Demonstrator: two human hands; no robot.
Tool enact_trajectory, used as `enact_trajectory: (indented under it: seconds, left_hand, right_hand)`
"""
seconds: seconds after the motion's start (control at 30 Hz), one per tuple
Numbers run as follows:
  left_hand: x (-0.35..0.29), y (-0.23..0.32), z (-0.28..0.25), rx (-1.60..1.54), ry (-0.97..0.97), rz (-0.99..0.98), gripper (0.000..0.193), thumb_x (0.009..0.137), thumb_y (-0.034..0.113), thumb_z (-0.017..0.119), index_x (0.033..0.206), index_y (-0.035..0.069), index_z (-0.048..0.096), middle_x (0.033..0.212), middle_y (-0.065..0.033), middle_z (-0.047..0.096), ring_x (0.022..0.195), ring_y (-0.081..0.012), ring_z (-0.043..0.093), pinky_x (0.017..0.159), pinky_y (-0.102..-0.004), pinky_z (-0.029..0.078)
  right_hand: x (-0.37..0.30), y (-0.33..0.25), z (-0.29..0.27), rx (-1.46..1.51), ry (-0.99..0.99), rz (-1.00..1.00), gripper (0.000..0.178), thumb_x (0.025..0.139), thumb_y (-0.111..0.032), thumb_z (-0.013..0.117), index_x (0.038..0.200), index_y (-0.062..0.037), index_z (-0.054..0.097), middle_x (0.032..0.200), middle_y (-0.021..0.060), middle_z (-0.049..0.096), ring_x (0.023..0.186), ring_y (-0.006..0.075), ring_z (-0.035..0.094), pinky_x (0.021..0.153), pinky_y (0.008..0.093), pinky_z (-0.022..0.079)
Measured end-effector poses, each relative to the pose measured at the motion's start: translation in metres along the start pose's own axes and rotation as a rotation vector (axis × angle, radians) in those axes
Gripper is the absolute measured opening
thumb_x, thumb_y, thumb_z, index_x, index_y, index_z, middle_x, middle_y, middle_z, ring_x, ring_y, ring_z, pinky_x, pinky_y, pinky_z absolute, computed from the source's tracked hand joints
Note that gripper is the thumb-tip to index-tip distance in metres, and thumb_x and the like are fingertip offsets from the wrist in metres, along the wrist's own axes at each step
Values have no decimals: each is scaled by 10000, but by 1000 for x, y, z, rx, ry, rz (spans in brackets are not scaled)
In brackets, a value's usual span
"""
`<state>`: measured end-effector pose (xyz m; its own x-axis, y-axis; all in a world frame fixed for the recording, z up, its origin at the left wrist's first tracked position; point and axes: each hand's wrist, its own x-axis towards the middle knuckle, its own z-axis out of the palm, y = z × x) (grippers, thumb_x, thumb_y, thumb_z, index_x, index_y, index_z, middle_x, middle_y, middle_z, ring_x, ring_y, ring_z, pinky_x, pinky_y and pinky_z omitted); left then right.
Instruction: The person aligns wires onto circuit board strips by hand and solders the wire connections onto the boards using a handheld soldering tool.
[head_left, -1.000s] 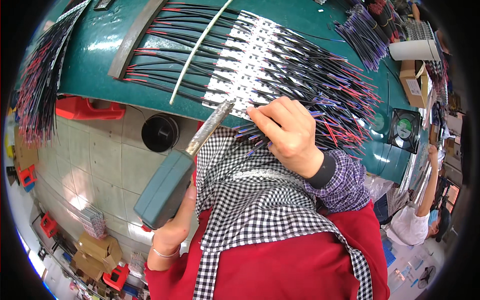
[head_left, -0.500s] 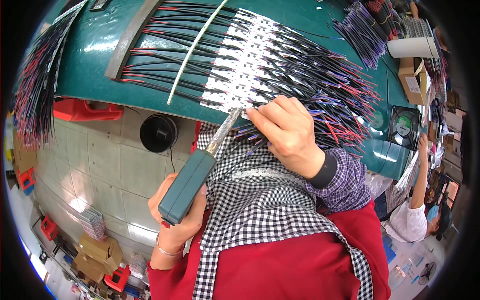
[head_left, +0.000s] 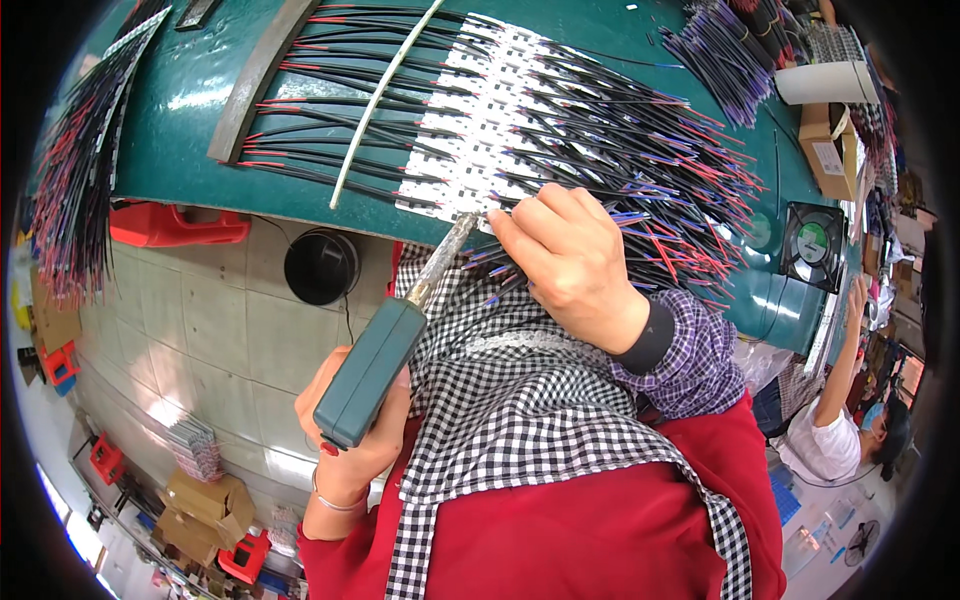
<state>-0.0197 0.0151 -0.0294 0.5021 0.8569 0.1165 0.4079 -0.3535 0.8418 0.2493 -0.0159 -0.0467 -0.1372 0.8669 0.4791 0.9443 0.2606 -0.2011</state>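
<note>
My left hand [head_left: 358, 425] is wrapped round the green handle of a soldering gun [head_left: 368, 372]. The gun's long metal barrel points up and away, and its tip meets the near edge of a white circuit board panel [head_left: 478, 150] with small dark squares. Close to the right of that tip, my right hand [head_left: 575, 265] is closed in a pinch at the board's edge. It seems to hold a thin wire; the fingers mostly hide it. Black wires with red ends [head_left: 330, 110] run left from the panel, and a dense bunch of black wires with red and blue ends [head_left: 650, 190] fans out right.
A dark metal bar [head_left: 262, 85] and a pale thin rod [head_left: 385, 95] lie across the left wires on the green table [head_left: 180, 150]. A small fan [head_left: 812, 247] stands at the right edge. Below are a black bin [head_left: 320, 268] and red stools. Another person [head_left: 825, 435] works at right.
The view has shifted very slightly. Both hands keep nearly the same place, with the gun's tip still at the panel's near edge and the right fingers still pinched beside it.
</note>
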Motion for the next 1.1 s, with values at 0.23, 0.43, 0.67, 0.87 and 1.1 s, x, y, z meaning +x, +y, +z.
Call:
enact_trajectory:
  seconds: [0.23,0.43,0.67,0.87,1.1]
  left_hand:
    - [-10,-1,-1,-112,77,-139,186,729,-104,734,905,-50,708,814,-142,667,631,-271,637,588,-328,517]
    - [-16,-10,-2,-24,57,-34,192,734,-101,736,920,-58,712,837,-156,685,657,-279,659,599,-325,528]
    - [-9,-2,-1,9,38,3,189,726,-96,743,908,-56,713,871,-162,705,672,-286,675,618,-333,539]
    - [-2,4,-4,57,-12,49,170,715,-89,729,877,-51,694,838,-140,682,660,-284,661,609,-323,530]
    - [-2,2,-4,34,0,21,145,685,-85,699,818,-31,683,774,-112,629,573,-240,603,538,-303,479]
  right_hand:
    - [-1,-1,0,-21,-22,-7,146,728,-113,668,845,-26,680,906,30,589,835,188,573,659,336,440]
    - [-2,0,1,-18,-20,-3,195,730,-117,660,898,-20,676,898,38,572,838,195,571,670,333,444]
    - [-5,-2,1,40,-8,32,242,737,-117,655,955,-15,668,877,45,547,840,205,571,681,349,445]
    - [-5,-3,4,32,26,22,236,730,-115,658,942,-12,671,855,41,539,823,203,571,679,344,443]
    - [-5,-4,6,-8,58,-17,230,708,-118,659,912,-13,673,858,33,553,828,198,580,672,342,452]
